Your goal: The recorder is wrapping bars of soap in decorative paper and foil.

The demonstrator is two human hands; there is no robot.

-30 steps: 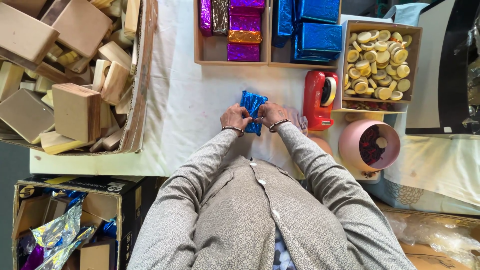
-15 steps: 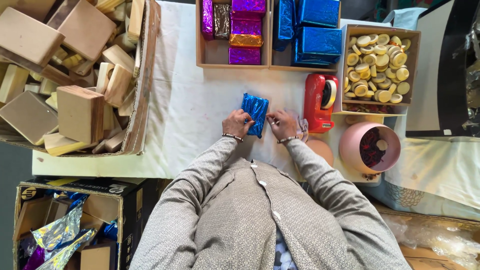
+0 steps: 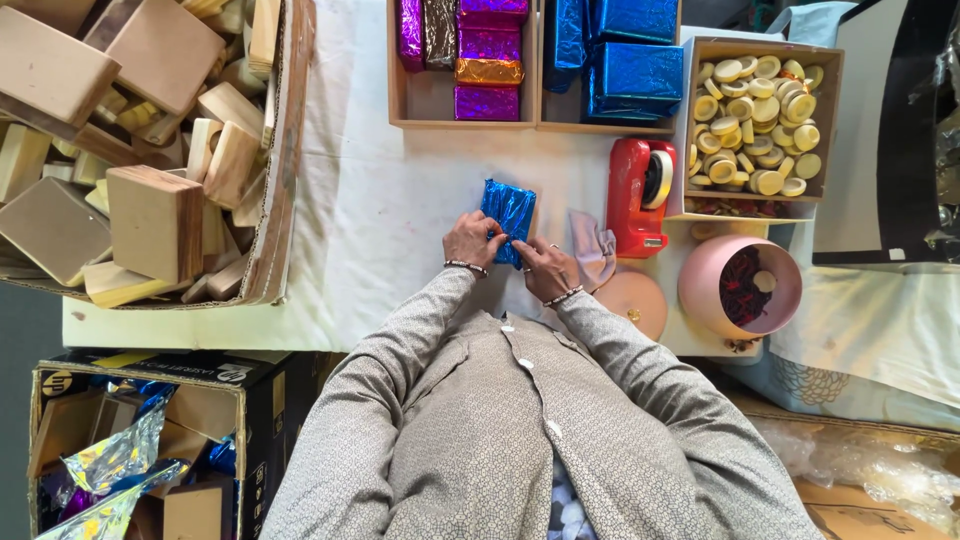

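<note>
On the white counter (image 3: 380, 230), just left of the red tape dispenser (image 3: 640, 195), lies a blue foil-wrapped block (image 3: 510, 205), with the left hand (image 3: 470, 240) curling its fingers shut on its near left edge and the right hand (image 3: 545, 268) pinching its near corner.

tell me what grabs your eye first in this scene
At the centre of the white-covered table, the left hand and right hand press on a small block wrapped in shiny blue foil. At the left sits a big cardboard box of plain wooden blocks; a red tape dispenser stands right of the hands.
</note>
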